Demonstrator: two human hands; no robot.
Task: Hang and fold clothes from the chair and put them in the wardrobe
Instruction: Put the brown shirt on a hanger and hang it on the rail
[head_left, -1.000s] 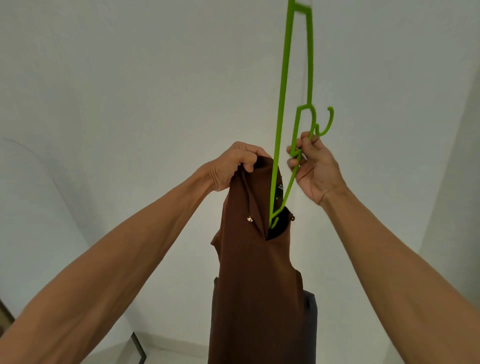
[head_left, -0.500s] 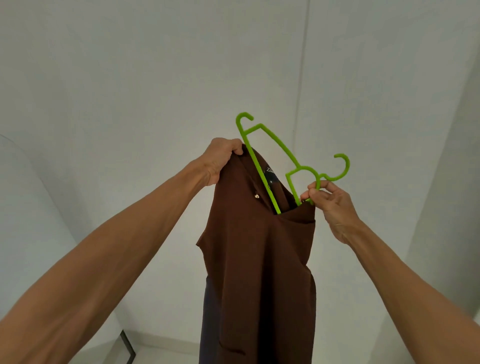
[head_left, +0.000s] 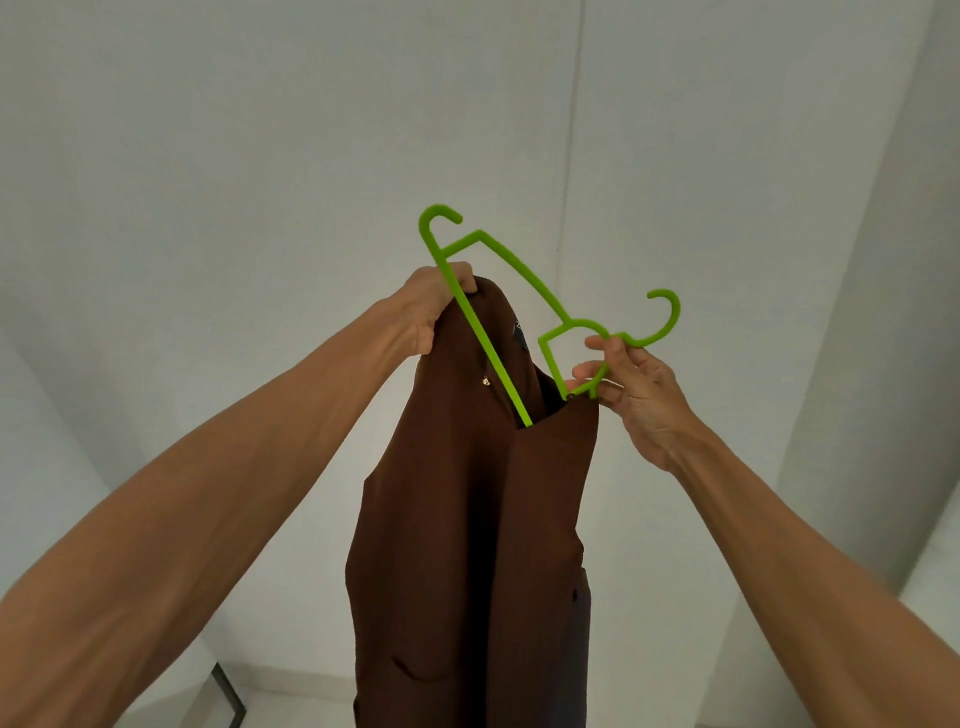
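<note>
Currently gripping brown garment (head_left: 467, 519) by its top edge in curled left hand (head_left: 434, 306); pinching green hanger (head_left: 489, 353) below its hook with right hand (head_left: 639, 395); holding both aloft, one hanger arm tucked inside neckline.

Only two arms and their hands show of the person. The left forearm (head_left: 260, 493) is bare along all of its visible length, lean, with long shallow furrows of muscle running toward the wrist. The right forearm (head_left: 779, 545) is likewise bare, with tendons ridged near the wrist. The left hand (head_left: 434, 306) shows bare knuckles; the right hand (head_left: 636, 395) shows bare fingers and creases at the heel of the palm
</note>
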